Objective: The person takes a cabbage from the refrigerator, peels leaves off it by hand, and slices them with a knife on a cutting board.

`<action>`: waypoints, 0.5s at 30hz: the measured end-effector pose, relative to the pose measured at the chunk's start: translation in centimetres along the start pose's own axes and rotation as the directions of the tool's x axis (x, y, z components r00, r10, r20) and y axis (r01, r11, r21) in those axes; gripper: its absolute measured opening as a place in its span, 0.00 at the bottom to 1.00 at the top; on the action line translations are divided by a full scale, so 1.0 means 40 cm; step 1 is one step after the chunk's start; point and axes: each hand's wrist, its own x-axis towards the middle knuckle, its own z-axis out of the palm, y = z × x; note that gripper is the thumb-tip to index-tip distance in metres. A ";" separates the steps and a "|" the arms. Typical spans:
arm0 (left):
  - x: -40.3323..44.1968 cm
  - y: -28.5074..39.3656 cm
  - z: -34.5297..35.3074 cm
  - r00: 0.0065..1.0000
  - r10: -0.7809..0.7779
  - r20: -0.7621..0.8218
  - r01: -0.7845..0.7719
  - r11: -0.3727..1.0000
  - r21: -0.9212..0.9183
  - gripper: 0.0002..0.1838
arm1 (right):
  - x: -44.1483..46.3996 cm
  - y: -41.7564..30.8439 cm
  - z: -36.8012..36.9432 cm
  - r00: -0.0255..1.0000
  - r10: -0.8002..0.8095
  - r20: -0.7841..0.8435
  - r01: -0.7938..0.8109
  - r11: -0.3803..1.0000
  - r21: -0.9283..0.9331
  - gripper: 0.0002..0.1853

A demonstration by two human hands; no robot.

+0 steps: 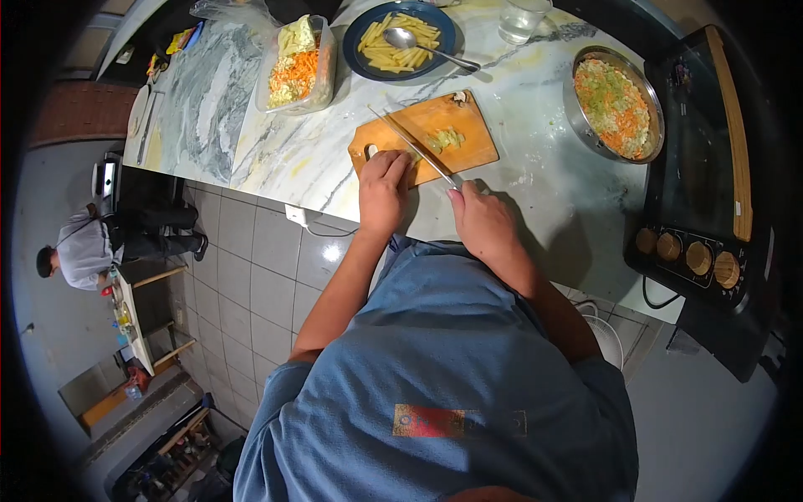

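Observation:
My right hand (485, 222) is closed round the handle of a long kitchen knife (416, 144), whose blade slants up and left across a wooden cutting board (481, 142). My left hand (385, 188) rests on the near left of the board, fingers curled down close beside the blade. What lies under those fingertips is mostly hidden. Small chopped pale green pieces (449, 137) lie on the board, right of the blade. A small pale and dark scrap (459, 99) sits by the board's far right corner.
Behind the board are a clear plastic container (324, 79) of shredded vegetables and a dark blue plate (351, 58) of pale yellow sticks with a spoon (400, 38). A glass (520, 21), a metal bowl (577, 121) and an oven (686, 167) stand rightward. Another person (84, 251) is at far left.

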 end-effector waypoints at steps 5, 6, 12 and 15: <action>0.003 0.005 0.001 1.000 -0.007 -0.012 0.007 1.000 0.001 0.08 | 0.007 -0.007 -0.008 0.996 0.036 0.076 -0.034 0.999 -0.021 0.20; 0.002 0.006 0.001 1.000 -0.009 -0.017 0.009 1.000 0.002 0.08 | 0.006 -0.007 -0.007 0.996 0.040 0.084 -0.038 0.999 -0.023 0.20; 0.006 0.006 0.003 1.000 -0.006 -0.017 0.006 1.000 0.005 0.08 | 0.013 -0.017 -0.015 0.987 0.083 0.137 -0.076 0.996 -0.052 0.21; 0.005 0.004 0.005 1.000 0.004 -0.020 -0.004 1.000 0.013 0.08 | 0.014 -0.020 -0.020 0.985 0.091 0.149 -0.086 0.996 -0.038 0.21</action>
